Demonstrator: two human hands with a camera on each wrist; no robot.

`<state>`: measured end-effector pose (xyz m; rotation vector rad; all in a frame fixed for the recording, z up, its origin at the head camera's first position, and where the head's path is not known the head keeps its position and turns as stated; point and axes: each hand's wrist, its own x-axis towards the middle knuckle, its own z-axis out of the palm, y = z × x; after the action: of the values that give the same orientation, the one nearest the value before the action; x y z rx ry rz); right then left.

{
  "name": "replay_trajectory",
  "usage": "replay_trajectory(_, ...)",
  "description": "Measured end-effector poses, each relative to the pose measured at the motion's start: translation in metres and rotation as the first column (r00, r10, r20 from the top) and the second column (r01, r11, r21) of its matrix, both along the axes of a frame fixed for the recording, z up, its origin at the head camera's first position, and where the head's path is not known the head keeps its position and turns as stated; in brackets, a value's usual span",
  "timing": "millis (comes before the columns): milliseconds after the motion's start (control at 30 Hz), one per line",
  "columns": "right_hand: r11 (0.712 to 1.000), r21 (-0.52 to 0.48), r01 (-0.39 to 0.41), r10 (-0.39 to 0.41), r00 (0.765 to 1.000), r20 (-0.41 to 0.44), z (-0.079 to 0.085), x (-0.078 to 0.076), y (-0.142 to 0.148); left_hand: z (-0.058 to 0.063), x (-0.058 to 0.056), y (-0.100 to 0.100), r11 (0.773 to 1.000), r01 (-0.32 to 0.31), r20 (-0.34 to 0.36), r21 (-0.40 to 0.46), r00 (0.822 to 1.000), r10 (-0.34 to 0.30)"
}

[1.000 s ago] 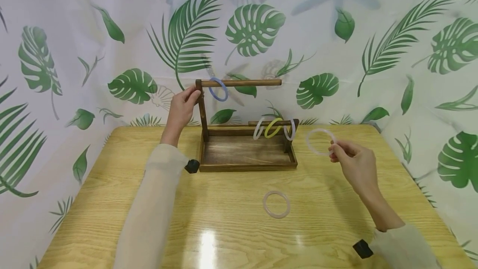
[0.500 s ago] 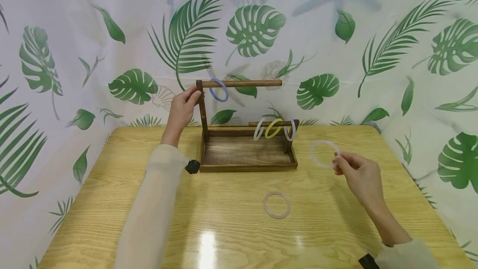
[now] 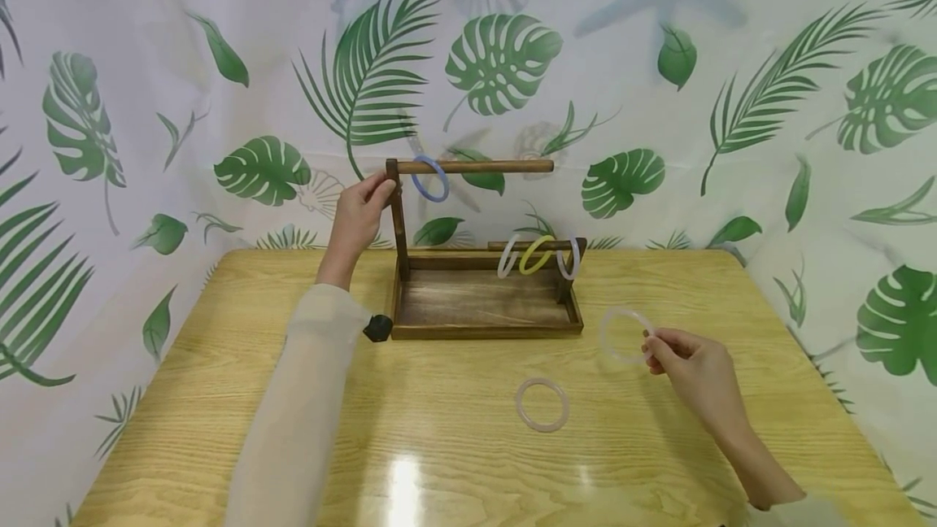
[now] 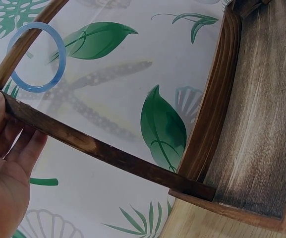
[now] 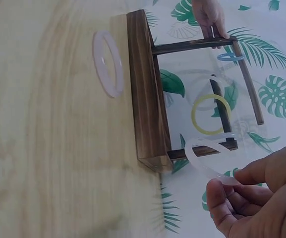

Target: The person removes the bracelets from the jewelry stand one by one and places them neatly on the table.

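My left hand (image 3: pixel 359 214) pinches the tall post near the top of a dark wooden bangle stand (image 3: pixel 486 333). A blue bangle (image 4: pixel 62 57) hangs on the upper bar close to that post. On the lower bar hang a whitish bangle (image 3: pixel 503 265), a yellow bangle (image 3: pixel 524 264) and a pale lavender bangle (image 3: pixel 575 263). To the right of the stand, my right hand (image 3: pixel 699 376) pinches a translucent pale bangle (image 5: pixel 197 165) by its edge, above the table. A pinkish bangle (image 3: pixel 542 429) lies flat on the table in front of the stand.
The stand sits at the back of a light wooden table (image 3: pixel 454 462). Behind and beside the table hangs a white cloth (image 3: pixel 293 47) printed with green leaves. The upper bar (image 3: pixel 505 166) juts out to the right above the lower bar.
My right hand has come lower and nearer, still pinching the pale bangle. The left hand keeps its hold on the post, and the hanging bangles have stayed in place.
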<state>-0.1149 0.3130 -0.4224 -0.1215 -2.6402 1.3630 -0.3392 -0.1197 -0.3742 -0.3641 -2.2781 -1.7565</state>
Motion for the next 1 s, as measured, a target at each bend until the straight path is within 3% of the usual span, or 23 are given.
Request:
replay_trajectory(533, 0.998, -0.019, -0.061, 0.063, 0.976, 0.207, -0.019, 0.017, -0.009, -0.002, 0.001, 0.003, 1.0, 0.007, 0.007, 0.001, 1.0, -0.007)
replay_trajectory(700, 0.997, -0.006, -0.074, 0.073, 0.97, 0.234, -0.024, 0.018, -0.01, -0.001, 0.002, 0.002, 1.0, 0.006, 0.01, -0.02, 1.0, -0.006)
replay_trajectory(1000, 0.992, -0.08, -0.095, 0.114, 0.953, 0.282, -0.031, 0.02, -0.016, 0.001, 0.002, 0.0, 1.0, -0.005, 0.012, -0.013, 1.0, 0.005)
